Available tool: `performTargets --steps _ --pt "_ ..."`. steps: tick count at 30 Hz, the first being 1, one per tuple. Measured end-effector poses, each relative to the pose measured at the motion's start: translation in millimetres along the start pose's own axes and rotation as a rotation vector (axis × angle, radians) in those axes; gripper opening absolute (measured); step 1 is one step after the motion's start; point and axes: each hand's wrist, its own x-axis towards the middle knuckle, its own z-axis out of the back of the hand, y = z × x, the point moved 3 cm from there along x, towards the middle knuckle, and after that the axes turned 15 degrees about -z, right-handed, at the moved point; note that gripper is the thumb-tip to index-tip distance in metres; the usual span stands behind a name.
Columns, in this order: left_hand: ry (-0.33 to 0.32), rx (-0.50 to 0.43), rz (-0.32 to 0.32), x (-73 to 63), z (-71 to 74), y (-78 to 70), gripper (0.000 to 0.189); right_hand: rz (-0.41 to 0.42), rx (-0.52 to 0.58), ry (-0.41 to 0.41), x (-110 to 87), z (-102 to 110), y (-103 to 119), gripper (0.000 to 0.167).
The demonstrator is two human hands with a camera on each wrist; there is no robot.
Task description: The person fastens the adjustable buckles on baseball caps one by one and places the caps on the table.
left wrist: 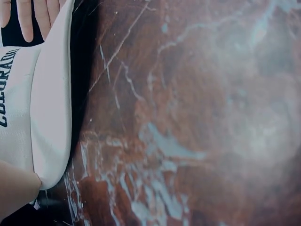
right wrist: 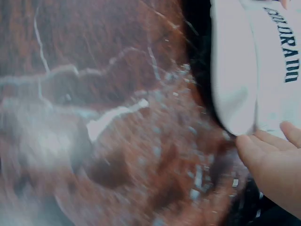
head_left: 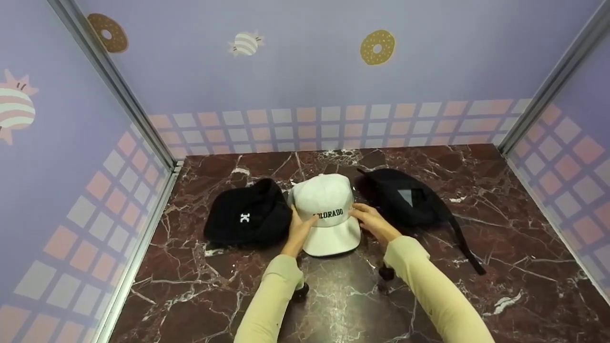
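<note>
A white baseball cap (head_left: 329, 197) with dark COLORADO lettering sits upright in the middle of the marble-patterned tabletop, its brim toward me. My left hand (head_left: 300, 226) holds the cap's left side, thumb across the front beside the first letters and fingers along the side. At the cap's right side, my right hand (head_left: 374, 221) touches the crown near the last letters with fairly straight fingers. In the left wrist view, those right fingers (left wrist: 26, 21) extend toward the cap. Brim and lettering of the white cap (right wrist: 235, 70) also show in the right wrist view.
Left of the white cap lies a black cap (head_left: 238, 209) with a small white emblem. To the right, another black cap (head_left: 405, 200) lies tipped, a strap-like dark strip extending toward the front. Purple patterned walls (head_left: 310, 81) enclose the marble-patterned tabletop (head_left: 190, 295).
</note>
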Motion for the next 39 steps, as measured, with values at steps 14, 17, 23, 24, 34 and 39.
performTargets --steps 14,17,23,24,34,39 --pt "0.072 0.004 0.138 -39.0 29.6 -123.2 0.086 0.195 0.011 0.020 -55.0 34 61 0.054" --pt "0.082 0.021 0.141 -40.8 30.8 -124.9 0.084 0.224 0.019 -0.052 -60.3 52 67 0.055" --pt "0.075 0.028 0.135 -40.8 31.0 -123.8 0.087 0.287 0.134 -0.293 -67.7 92 66 0.029" --pt "0.072 0.029 0.130 -41.0 31.2 -124.1 0.087 0.296 0.166 -0.333 -68.5 99 65 0.020" --pt "0.069 0.032 0.109 -40.9 31.9 -124.5 0.087 0.182 0.091 -0.502 -59.1 152 28 0.033" --pt "0.099 0.010 0.135 -41.8 32.0 -122.3 0.085 0.096 -0.085 -0.454 -55.7 168 5 0.064"
